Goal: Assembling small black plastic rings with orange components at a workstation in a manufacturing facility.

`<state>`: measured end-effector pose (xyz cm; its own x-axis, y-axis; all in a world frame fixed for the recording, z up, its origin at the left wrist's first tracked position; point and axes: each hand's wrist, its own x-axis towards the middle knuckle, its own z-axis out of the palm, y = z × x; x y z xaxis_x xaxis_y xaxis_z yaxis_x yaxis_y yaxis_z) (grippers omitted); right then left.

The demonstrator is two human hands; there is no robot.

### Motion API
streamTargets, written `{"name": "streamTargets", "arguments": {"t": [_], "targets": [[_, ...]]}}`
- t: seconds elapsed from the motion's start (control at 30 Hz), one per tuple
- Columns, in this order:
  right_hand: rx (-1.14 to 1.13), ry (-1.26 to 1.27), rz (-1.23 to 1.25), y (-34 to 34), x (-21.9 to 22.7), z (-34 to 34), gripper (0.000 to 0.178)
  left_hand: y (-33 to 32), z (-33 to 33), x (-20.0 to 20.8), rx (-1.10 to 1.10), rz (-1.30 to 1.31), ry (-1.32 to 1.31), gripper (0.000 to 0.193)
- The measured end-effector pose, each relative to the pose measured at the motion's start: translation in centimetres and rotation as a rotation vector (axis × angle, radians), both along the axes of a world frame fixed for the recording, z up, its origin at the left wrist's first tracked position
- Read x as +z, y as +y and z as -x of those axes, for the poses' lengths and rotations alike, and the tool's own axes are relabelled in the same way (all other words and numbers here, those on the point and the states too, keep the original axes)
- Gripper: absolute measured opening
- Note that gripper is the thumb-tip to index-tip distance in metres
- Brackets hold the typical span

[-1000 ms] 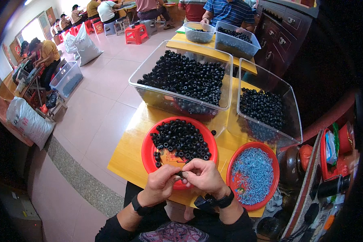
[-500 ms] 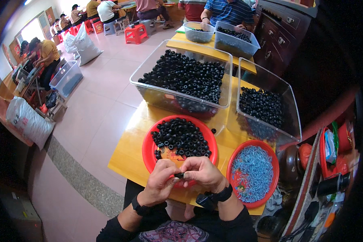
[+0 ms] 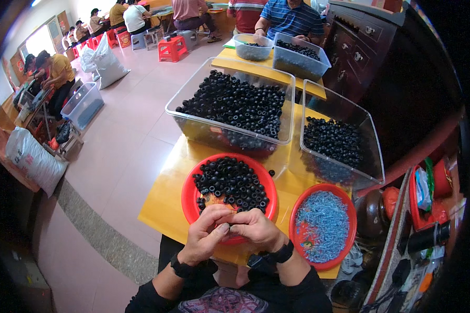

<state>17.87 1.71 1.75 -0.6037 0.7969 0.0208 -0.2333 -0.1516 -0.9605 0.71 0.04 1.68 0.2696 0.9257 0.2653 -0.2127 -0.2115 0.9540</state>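
My left hand (image 3: 208, 241) and right hand (image 3: 258, 232) meet fingertip to fingertip over the near rim of a red plastic basin (image 3: 187, 192). Both are pinched closed around a small black part that the fingers now almost wholly cover. In the basin lies a heap of small round black pieces (image 3: 230, 177) with holes in them, and part of its patterned bottom shows. To the right, a second red basin (image 3: 353, 219) contains many tiny bluish, clear-looking pieces (image 3: 326, 219). One loose black piece (image 3: 271, 172) rests on the yellow tabletop (image 3: 164, 195) between basin and tubs.
Behind the basins stand a large clear tub (image 3: 219, 125) and a narrower clear tub (image 3: 344, 167), both holding black pieces. Across the table, a person in a blue striped shirt (image 3: 290, 18) sits by smaller tubs. Dark drawers (image 3: 350, 47) and a cluttered shelf (image 3: 428, 208) border the right.
The black part that showed between my fingertips is now mostly hidden as my fingers have closed in. My hands stay together in nearly the same place; the view has shifted slightly.
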Motion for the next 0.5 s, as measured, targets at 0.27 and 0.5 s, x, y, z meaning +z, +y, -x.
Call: {"name": "streamTargets", "arguments": {"t": [0.27,0.5], "targets": [[-0.112,-0.05,0.032,-0.7,-0.6,0.7,0.018,0.6,-1.1,-0.5,-0.017,-0.198,0.267,0.023],[-0.121,-0.233,-0.104,-0.8,0.4,1.0,0.016,0.1,-0.9,-0.4,0.041,-0.199,0.267,0.021]]}}
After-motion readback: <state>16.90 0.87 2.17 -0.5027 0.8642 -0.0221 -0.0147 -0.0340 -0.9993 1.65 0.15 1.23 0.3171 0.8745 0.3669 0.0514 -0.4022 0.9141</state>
